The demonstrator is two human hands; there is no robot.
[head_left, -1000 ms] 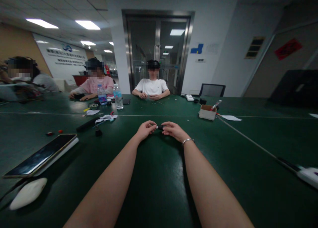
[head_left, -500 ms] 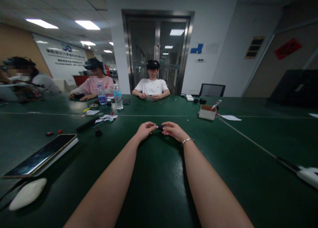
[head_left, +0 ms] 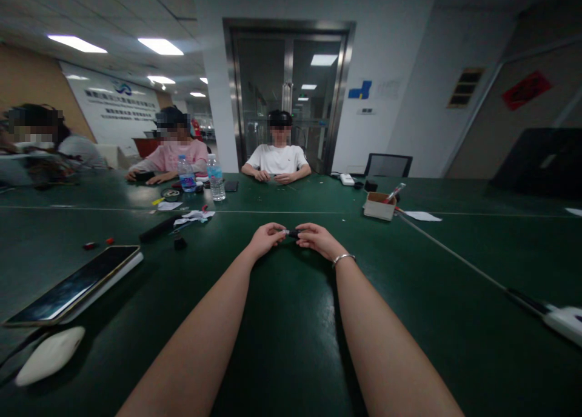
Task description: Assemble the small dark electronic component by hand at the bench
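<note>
A small dark piece with a silvery end [head_left: 293, 234] is held just above the green table [head_left: 291, 320], between my two hands. It is too small to tell its kind. My left hand [head_left: 265, 240] pinches the silvery end at its left. On the other side, the fingers and thumb of my right hand [head_left: 319, 240] close on the black part. A silver bracelet [head_left: 344, 258] circles my right wrist. Part of the piece is hidden behind my fingertips.
To the left lie a phone on a white box [head_left: 82, 283], a white mouse [head_left: 51, 356] and a black block [head_left: 180, 242]. Water bottles [head_left: 216, 177] stand farther back. A small box with pens [head_left: 379, 208] is at right. A person in white [head_left: 277, 157] sits opposite.
</note>
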